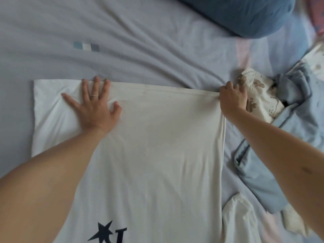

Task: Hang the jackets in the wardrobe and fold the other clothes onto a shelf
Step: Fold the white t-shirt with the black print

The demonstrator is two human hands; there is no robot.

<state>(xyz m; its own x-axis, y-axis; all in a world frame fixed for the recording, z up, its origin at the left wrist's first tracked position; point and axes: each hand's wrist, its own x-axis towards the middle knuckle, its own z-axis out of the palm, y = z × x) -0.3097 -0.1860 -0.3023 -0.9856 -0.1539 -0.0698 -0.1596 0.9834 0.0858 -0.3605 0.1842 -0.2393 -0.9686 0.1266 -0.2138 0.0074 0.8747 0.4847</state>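
L hand (95, 109) splayed flat, grip released, on white T-shirt (157, 146) far edge; R hand (232, 100) pinching far-R corner. Clothes pile (273, 102) crowding R edge; bed (122, 32) open beyond.

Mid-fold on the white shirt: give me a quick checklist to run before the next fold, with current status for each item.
1. White T-shirt spread flat on the bed sheet: ok, only minor creases.
2. Left hand pressing the shirt flat, palm down: ok.
3. Right hand pinching the far right corner: ok.
4. Far edge straight between the hands: ok.
5. Right side clear: not ok, bear-print garment and light blue garment lie close by.
6. Near hem aligned: cannot tell, out of frame.
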